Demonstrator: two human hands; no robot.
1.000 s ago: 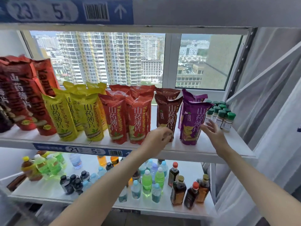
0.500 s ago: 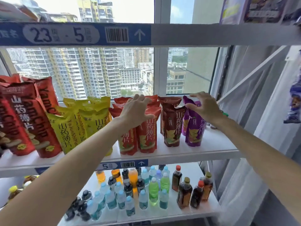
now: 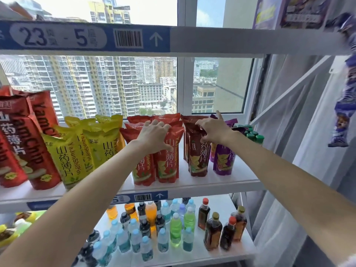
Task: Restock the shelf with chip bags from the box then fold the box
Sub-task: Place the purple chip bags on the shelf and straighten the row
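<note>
A white shelf (image 3: 192,186) lined with standing chip bags fills the view beneath both outstretched arms, its front lip just below the wrists; the box is nowhere in sight. In the past second both hands have risen from the base of the bags to their tops, which suggests the bags are already placed and are only being straightened, so restocking looks near its end and the box still waits to be folded. The left hand (image 3: 154,136) lies spread, fingers loosely bent, over the crimped tops of the red chip bags (image 3: 167,162). The right hand (image 3: 213,130), just to its right and apart from it, pinches the top of the dark brown bag (image 3: 197,160), forefinger raised. Right of that hand stand a purple bag (image 3: 224,160) and, behind it, green-capped bottles (image 3: 252,135), close enough to be knocked. Left of the left hand stand yellow bags (image 3: 77,151), then large red bags (image 3: 21,143). Below the arms, drink bottles (image 3: 163,228) crowd a lower shelf (image 3: 196,256).
</note>
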